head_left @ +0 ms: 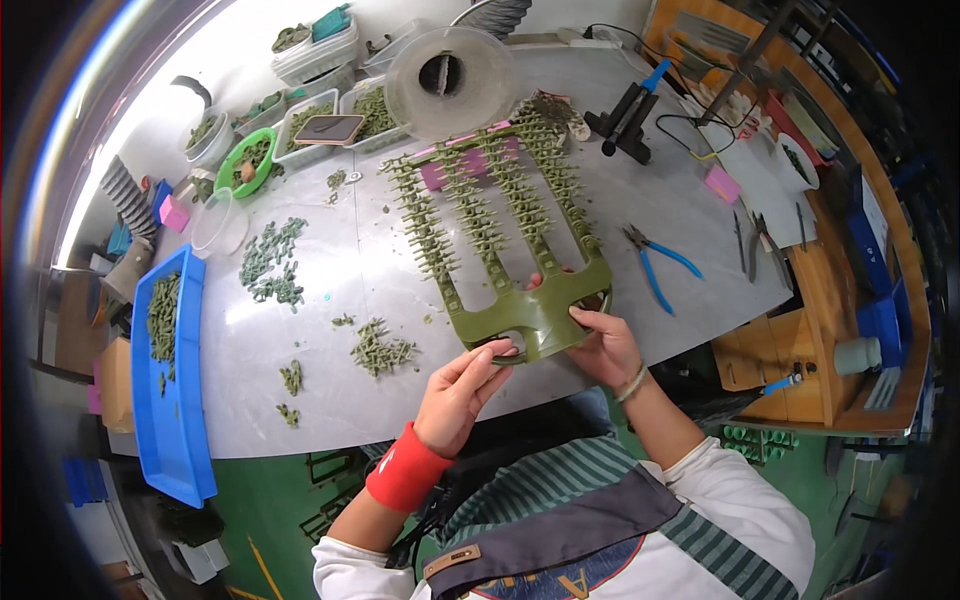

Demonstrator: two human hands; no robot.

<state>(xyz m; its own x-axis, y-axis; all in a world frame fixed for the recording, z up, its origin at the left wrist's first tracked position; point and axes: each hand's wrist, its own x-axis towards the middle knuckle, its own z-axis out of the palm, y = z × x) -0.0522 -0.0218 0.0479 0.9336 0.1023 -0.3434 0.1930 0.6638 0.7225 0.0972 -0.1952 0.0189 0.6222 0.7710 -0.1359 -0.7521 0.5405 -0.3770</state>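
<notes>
Both my hands hold an olive-green plastic rack (540,318) up over the near edge of the table. Four long prongs stretch away from its solid near part, crowded with small green spiky pieces (465,200). My left hand (462,392), above a red wristband, is closed on the rack's near left corner at a cut-out. At the right corner my right hand (606,348) grips the rim, thumb on top, with some fingers hidden beneath. Left of the rack, a pile of small green pieces (382,350) lies on the grey table (330,400).
A blue tray (205,400) of green pieces stands at the left edge. Blue-handled pliers (660,275) lie to the right. Tubs, a green basket (228,168), a phone (330,129) and a round clear container (490,85) fill the back. A black tool (627,120) stands back right.
</notes>
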